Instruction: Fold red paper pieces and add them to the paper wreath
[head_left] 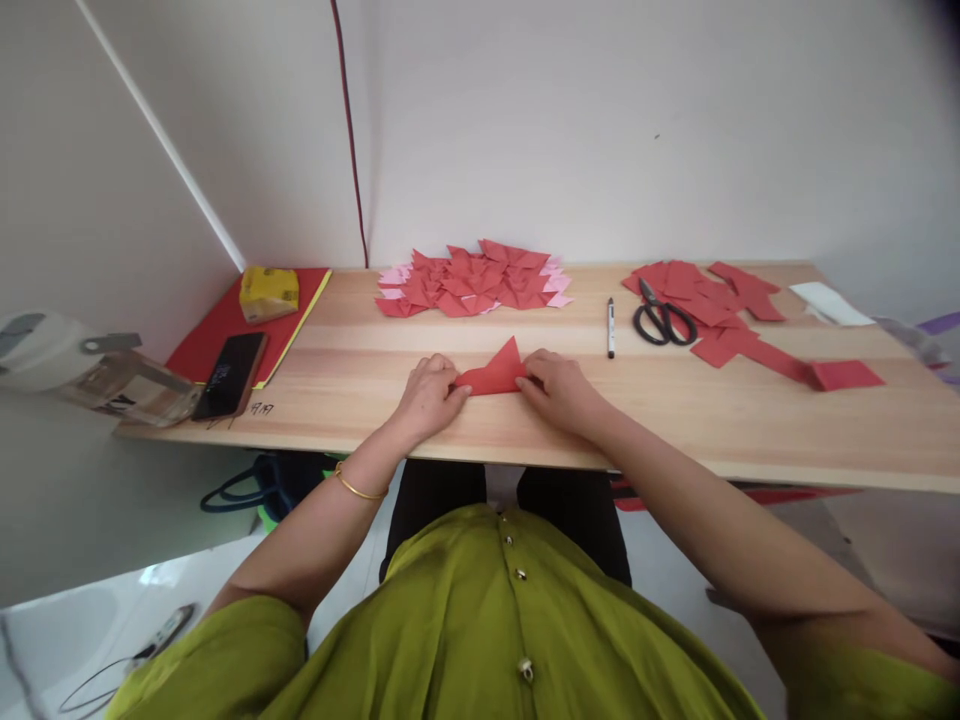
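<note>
Between my hands, near the table's front edge, lies a partly folded piece of red paper [491, 373] with one pointed corner sticking up toward the wall. My left hand [431, 392] pinches its left end, thumb and fingers closed on the paper. At the right end, my right hand [553, 385] grips it the same way, fingertips on the edge. Behind it, against the wall, is a pile of folded red paper pieces [480, 280], with pink folded pieces [556, 285] showing at its sides.
Right of my hands lie a marker [610, 328], black-handled scissors [664, 322], loose red paper pieces [720, 310] and a white paper [831, 303]. On the left are a phone [231, 375], a yellow packet [268, 293], red sheets [217, 325] and a bottle [127, 385] at the table edge.
</note>
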